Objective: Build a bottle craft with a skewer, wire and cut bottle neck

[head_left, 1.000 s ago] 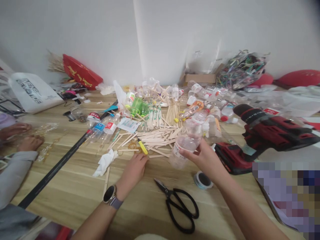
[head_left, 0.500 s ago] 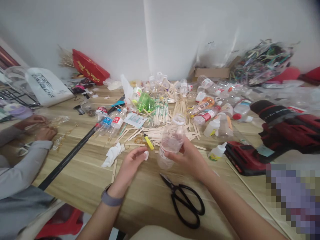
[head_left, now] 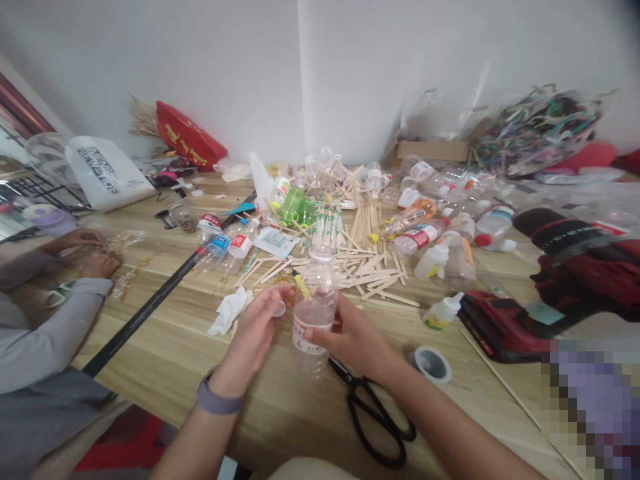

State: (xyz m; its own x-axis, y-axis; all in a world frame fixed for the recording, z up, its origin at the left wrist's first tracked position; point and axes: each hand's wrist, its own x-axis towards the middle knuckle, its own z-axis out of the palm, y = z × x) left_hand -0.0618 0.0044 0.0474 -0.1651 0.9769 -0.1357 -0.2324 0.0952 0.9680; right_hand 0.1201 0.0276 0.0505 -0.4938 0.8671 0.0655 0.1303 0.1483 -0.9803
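An uncapped clear plastic bottle (head_left: 315, 313) with a red-and-white label stands upright in front of me, with my right hand (head_left: 357, 333) wrapped round its right side. My left hand (head_left: 260, 323) is closed on a small white bottle cap (head_left: 280, 309), just left of the bottle and apart from it. Black-handled scissors (head_left: 380, 420) lie on the table below my right hand, their blade tips partly hidden. Behind the bottle, a yellow-handled tool (head_left: 301, 285) shows partly through the plastic. A crumpled tissue (head_left: 230, 310) lies left of my left hand.
Wooden sticks (head_left: 375, 270) and several plastic bottles (head_left: 420, 233) cover the table's back. To the right are a red-and-black power drill (head_left: 505, 327), glue bottles (head_left: 443, 310) and a roll of tape (head_left: 433, 365). At left, another person's hands (head_left: 97, 263) handle small clear pieces beside a long black bar (head_left: 145, 313).
The bottle has gone from tilted to upright and shifted left and toward me in my right hand. My left hand, with the cap, has come closer to it. The tape roll has come into view.
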